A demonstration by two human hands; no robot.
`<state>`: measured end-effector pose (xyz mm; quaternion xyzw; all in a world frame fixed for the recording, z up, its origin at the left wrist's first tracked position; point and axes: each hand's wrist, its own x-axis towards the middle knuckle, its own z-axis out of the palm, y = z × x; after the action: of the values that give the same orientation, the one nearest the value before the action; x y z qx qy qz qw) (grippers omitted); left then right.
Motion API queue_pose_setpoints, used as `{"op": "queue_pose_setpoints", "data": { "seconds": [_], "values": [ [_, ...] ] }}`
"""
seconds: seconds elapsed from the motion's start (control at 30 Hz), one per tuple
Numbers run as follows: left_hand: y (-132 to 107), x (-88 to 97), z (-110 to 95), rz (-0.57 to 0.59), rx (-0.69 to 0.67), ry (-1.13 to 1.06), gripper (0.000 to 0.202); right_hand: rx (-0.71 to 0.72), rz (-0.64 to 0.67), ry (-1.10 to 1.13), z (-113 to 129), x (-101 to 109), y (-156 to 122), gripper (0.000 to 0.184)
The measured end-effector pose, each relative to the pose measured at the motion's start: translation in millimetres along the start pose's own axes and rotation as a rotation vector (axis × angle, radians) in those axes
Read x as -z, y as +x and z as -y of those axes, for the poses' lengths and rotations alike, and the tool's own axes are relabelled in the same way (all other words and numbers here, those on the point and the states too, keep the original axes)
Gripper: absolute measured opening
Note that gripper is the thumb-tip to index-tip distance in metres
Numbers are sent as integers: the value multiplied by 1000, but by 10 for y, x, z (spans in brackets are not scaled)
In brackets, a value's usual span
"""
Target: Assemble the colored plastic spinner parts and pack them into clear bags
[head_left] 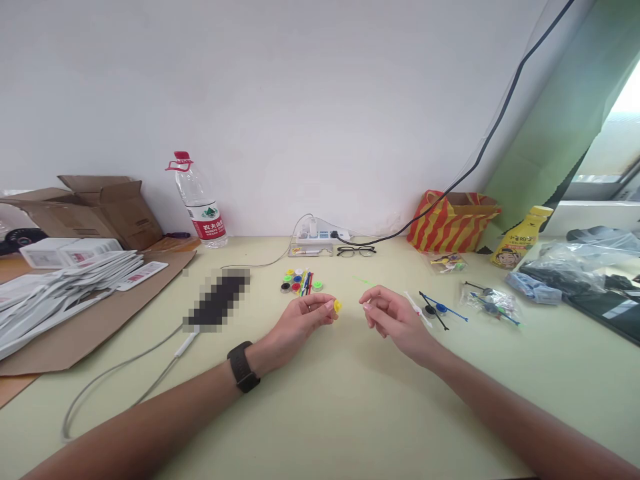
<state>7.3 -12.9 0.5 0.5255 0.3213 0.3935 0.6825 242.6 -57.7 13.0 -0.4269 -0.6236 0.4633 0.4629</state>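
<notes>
My left hand, with a black watch on its wrist, pinches a small round yellow plastic piece between thumb and fingertips. Across a short gap, my right hand has its thumb and index finger drawn together; a pale spot shows at the tips, too small to name. Beyond the left hand lies a group of small coloured discs beside several thin coloured sticks. A thin bright green stick lies behind the gap. Right of my right hand are blue and black sticks with discs, and white sticks.
Bagged coloured parts lie farther right, near a yellow bottle and a striped bag. Glasses and a power strip sit by the wall. A water bottle, a cable and cardboard occupy the left.
</notes>
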Motion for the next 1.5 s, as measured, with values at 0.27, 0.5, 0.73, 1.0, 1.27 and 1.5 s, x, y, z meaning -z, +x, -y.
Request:
{"op": "queue_pose_setpoints", "data": {
  "seconds": [0.27, 0.5, 0.73, 1.0, 1.27, 1.5],
  "values": [
    [5, 2, 0, -6, 10, -19, 27, 56, 81, -35, -27, -29, -26, 24],
    [10, 14, 22, -20, 29, -19, 27, 59, 56, -83, -91, -15, -16, 23],
    [30, 8, 43, -78, 43, 29, 34, 81, 33, -164, -150, 20, 3, 21],
    [31, 29, 70, -77, 49, 22, 33, 78, 27, -193, -137, 9, -3, 19],
    [38, 36, 73, -60, 38, 0, 29, 55, 23, -308, -110, -7, 4, 14],
    [38, 24, 53, -68, 72, -44, 31, 53, 63, -381, -227, 12, 64, 12]
  ]
}}
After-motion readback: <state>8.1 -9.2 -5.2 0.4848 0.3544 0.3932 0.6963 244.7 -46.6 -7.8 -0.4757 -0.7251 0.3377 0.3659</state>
